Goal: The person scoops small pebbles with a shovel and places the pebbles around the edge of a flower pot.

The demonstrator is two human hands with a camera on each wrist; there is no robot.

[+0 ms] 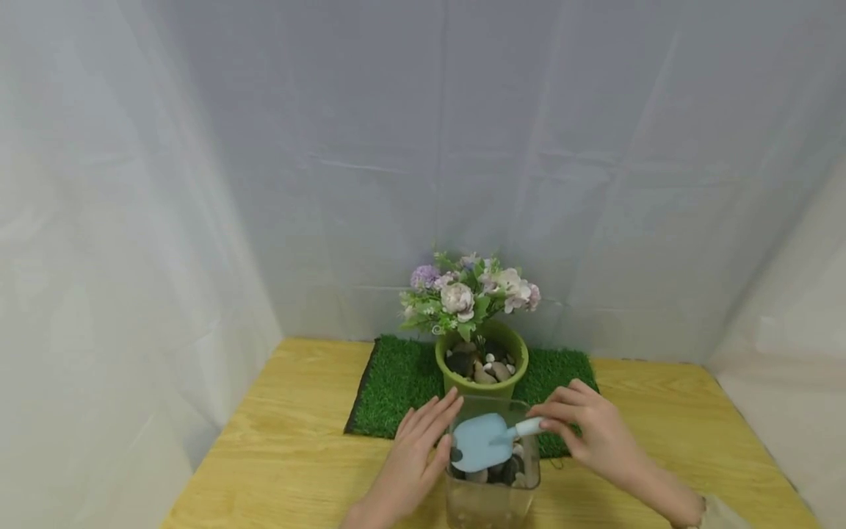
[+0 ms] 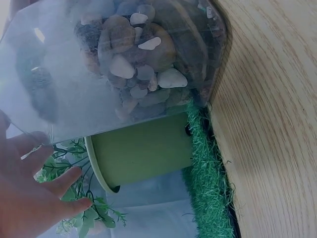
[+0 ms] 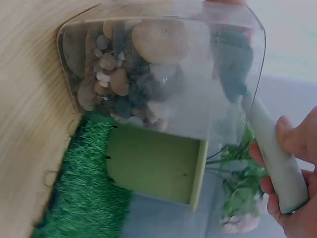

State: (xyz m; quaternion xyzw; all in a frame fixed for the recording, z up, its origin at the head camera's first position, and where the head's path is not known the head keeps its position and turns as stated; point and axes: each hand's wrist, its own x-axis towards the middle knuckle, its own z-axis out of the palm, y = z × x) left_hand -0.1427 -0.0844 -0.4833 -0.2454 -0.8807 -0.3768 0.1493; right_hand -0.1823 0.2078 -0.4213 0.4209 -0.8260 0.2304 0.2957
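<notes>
My right hand (image 1: 588, 426) pinches the pale handle of a small light-blue trowel (image 1: 481, 442). Its blade lies across the mouth of a clear square container (image 1: 492, 507), and a dark stone (image 1: 457, 455) shows at the blade's tip. Inside the container, stones and pebbles (image 3: 119, 82) of several sizes fill the lower part. At the container's left side is my left hand (image 1: 416, 452), its fingers extended along the wall near the rim. In the right wrist view, fingers and thumb curl round the trowel handle (image 3: 277, 158).
Behind the container stands a green flowerpot (image 1: 441, 361) with pink, white and purple flowers (image 1: 457, 300) and stones in it. The pot is on a green artificial-grass mat (image 1: 410, 375) on a wooden table (image 1: 277, 441). Pale sheeting (image 1: 410, 147) hangs at the back and sides.
</notes>
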